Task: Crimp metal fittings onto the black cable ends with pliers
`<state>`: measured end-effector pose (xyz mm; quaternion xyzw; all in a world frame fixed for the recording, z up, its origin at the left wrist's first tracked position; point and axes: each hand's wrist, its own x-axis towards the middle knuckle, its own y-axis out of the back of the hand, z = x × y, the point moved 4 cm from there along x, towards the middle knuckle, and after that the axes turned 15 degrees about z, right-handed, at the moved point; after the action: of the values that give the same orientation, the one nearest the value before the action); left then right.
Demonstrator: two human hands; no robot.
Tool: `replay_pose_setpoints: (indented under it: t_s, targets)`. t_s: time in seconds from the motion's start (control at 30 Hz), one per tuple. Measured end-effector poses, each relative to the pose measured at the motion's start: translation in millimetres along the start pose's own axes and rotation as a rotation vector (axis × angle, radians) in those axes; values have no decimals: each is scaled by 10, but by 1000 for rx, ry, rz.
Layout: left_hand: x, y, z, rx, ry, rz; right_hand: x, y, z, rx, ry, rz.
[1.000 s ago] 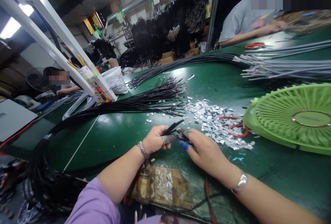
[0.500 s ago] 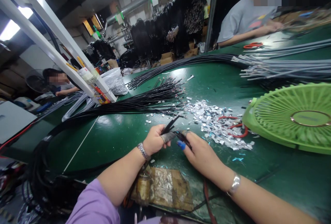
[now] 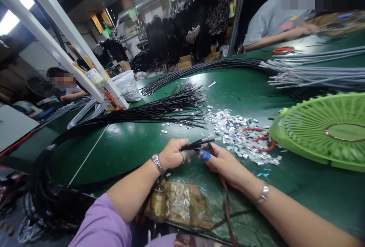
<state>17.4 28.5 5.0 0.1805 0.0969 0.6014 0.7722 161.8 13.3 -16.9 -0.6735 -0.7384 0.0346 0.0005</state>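
Observation:
My left hand (image 3: 172,155) is closed around several thin black cables (image 3: 196,144), whose pale ends point right. Grey wrapping covers one of its fingers. My right hand (image 3: 225,165), with blue tape on the thumb, pinches at the same cables near their ends; its fingertips are partly hidden. Just past my hands lies a large bundle of black cables (image 3: 159,107) with stripped ends. Silver foil scraps (image 3: 225,123) are piled beyond my right hand, and red-handled scissors (image 3: 265,146) lie partly among them.
A green fan (image 3: 302,133) stands at the right, below grey cables (image 3: 313,75). A white post (image 3: 65,37) rises at the left beside a plastic bag (image 3: 127,87). Taped cardboard (image 3: 182,205) lies at the near edge. Two other people sit farther off.
The cable ends in my left hand have swung from pointing up to pointing right. My right hand has turned, its blue-taped thumb now on top. The view has shifted slightly.

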Motion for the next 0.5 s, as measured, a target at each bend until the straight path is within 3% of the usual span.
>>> replay_pose_setpoints:
  t_s: [0.1, 0.17, 0.33, 0.5]
  targets:
    - [-17, -51, 4, -78, 112, -96, 8, 57, -101, -260, 320, 94]
    - [-25, -86, 17, -148, 193, -161, -4, 75, -132, -382, 455, 128]
    - [-5, -97, 19, -278, 326, -186, -37, 64, -154, -463, 534, 117]
    - [15, -77, -39, -330, 343, -177, -57, 34, -177, -452, 540, 101]
